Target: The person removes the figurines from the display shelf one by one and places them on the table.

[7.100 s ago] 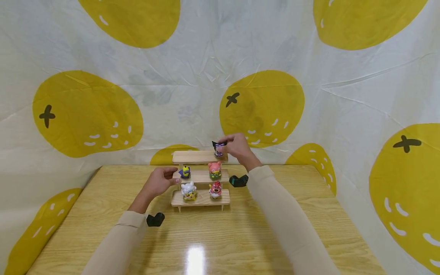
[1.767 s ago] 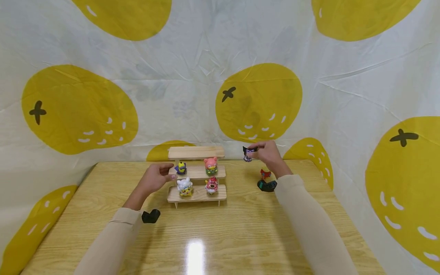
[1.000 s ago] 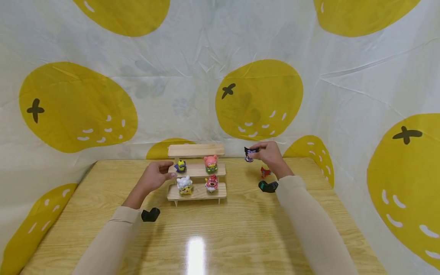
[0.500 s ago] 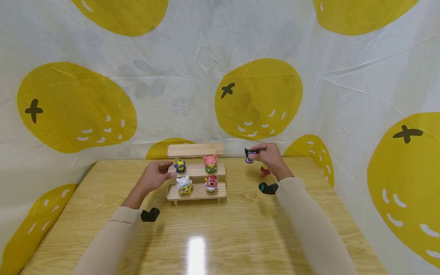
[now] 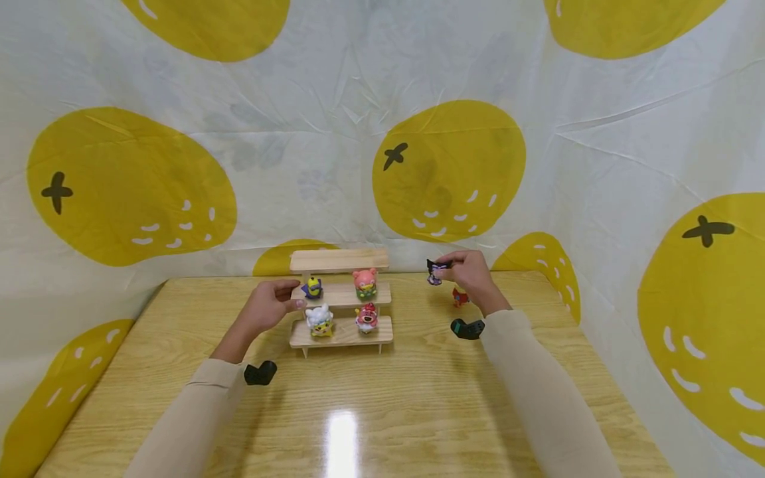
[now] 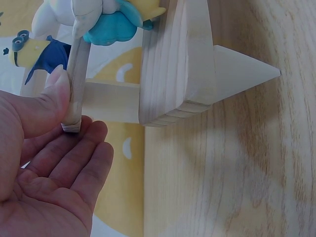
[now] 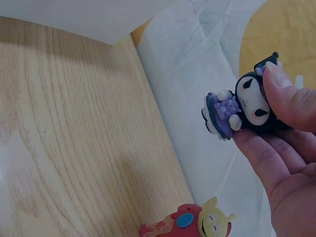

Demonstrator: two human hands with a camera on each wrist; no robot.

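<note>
My left hand [image 5: 267, 307] holds the left end of the wooden stand's middle shelf [image 6: 76, 94], thumb on top and fingers beneath. To the right of the stand, my right hand [image 5: 470, 273] pinches a black-and-purple figurine [image 7: 247, 103] with a white face, above the table's back part. On the middle tier are a yellow-and-blue figurine [image 5: 312, 288] and a pink one [image 5: 364, 283]. The bottom tier [image 5: 343, 337] bears a white-hooded yellow figurine [image 5: 320, 320] and a pink-and-red one [image 5: 366, 318]. The top tier [image 5: 339, 259] bears nothing.
A red figurine with a yellow head [image 7: 185, 221] stands on the table [image 5: 382, 411] near my right wrist. Black wrist devices, a left one [image 5: 260, 373] and a right one [image 5: 467, 328], hang by the sleeves. Cloth [image 5: 323, 159] with yellow fruit prints encloses the table.
The right hand has carried the black-and-purple figurine from the top tier's right end out to the right, then slightly down. The red figurine has come into sight. The left hand keeps its hold.
</note>
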